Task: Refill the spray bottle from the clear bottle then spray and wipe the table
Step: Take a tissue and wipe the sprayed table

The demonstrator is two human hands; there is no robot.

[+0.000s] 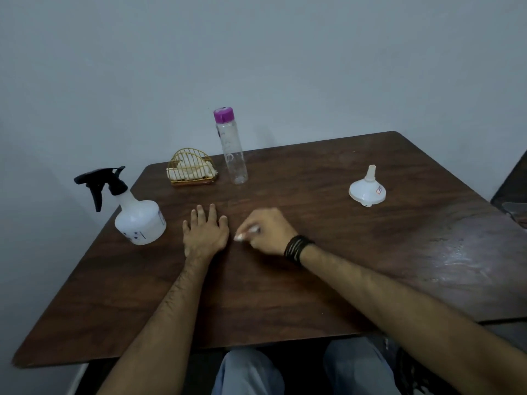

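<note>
A white spray bottle [139, 220] with a black trigger head stands near the left edge of the dark wooden table [285, 295]. The clear bottle [232, 152] with a purple cap stands upright at the back. My left hand [205, 232] rests flat on the table with fingers straight, just right of the spray bottle. My right hand [266, 230] lies beside it with fingers curled round a small white wad [241, 236], likely a tissue, that touches the tabletop.
A gold wire holder [191, 169] with white napkins sits left of the clear bottle. A white funnel [367, 186] stands upside down at the right. A wet sheen [462, 252] shows on the table's right side. A dark chair edge [513, 195] is at far right.
</note>
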